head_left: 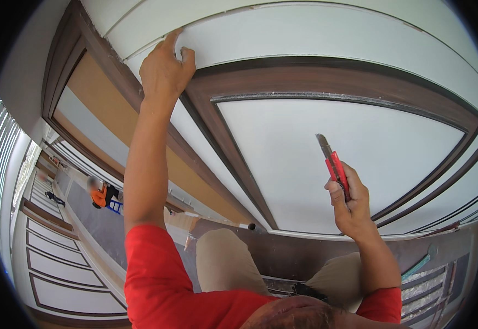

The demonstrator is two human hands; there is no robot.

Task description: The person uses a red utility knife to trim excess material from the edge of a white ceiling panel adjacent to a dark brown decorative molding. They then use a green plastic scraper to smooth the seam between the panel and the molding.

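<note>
Cutter (335,167) upright in my right grip (353,211), left grip (167,68) at a wall seam (217,15)

White boarded wall (315,33) spreads above and in front of me. Against it runs a brown frame (304,77) around a white inset panel (283,164); another brown surround with a tan band (99,98) stands to my left. My knees, in beige trousers (222,257), are below. Far off at lower left, a person in orange (102,194) is beside a blue ladder (116,206).

My left grip is spread: the index finger reaches the seam and the thumb stands apart from it. My right grip is closed around the red cutter, thumb on one side and fingers on the other. The cutter's handle rises out of my palm, tilted slightly left, and its blade (322,143) points up beyond my fingers. I cannot tell how near the blade is to the panel.
</note>
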